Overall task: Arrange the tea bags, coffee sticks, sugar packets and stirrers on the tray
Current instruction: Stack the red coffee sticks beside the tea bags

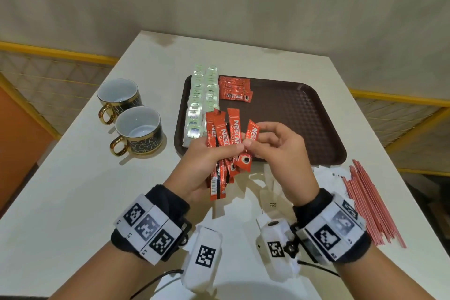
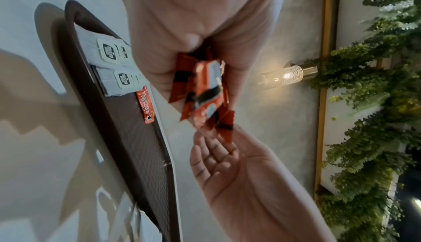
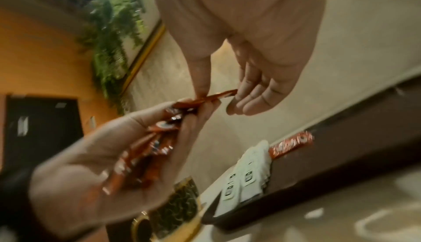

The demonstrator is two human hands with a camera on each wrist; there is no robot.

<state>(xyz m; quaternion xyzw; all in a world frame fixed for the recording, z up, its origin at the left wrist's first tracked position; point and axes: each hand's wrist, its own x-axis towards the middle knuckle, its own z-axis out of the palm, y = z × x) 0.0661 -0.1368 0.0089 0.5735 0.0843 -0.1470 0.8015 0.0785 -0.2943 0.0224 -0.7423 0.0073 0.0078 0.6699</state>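
My left hand point(image 1: 214, 153) grips a fanned bunch of red coffee sticks point(image 1: 222, 134) above the near edge of the brown tray point(image 1: 304, 114). My right hand point(image 1: 272, 143) pinches one coffee stick point(image 1: 252, 133) at the right of the bunch, thumb against forefinger, its other fingers loose. On the tray's left side lie two rows of pale tea bags point(image 1: 202, 97) and a small stack of coffee sticks point(image 1: 235, 89). White sugar packets point(image 1: 270, 200) lie on the table under my right wrist. Red stirrers point(image 1: 370, 204) lie in a bundle at the right.
Two dark cups with gold handles point(image 1: 136, 126) stand on the white table point(image 1: 73, 178) left of the tray. The tray's right half holds nothing. A yellow railing point(image 1: 394, 97) runs past the table's edges, and a wall stands behind.
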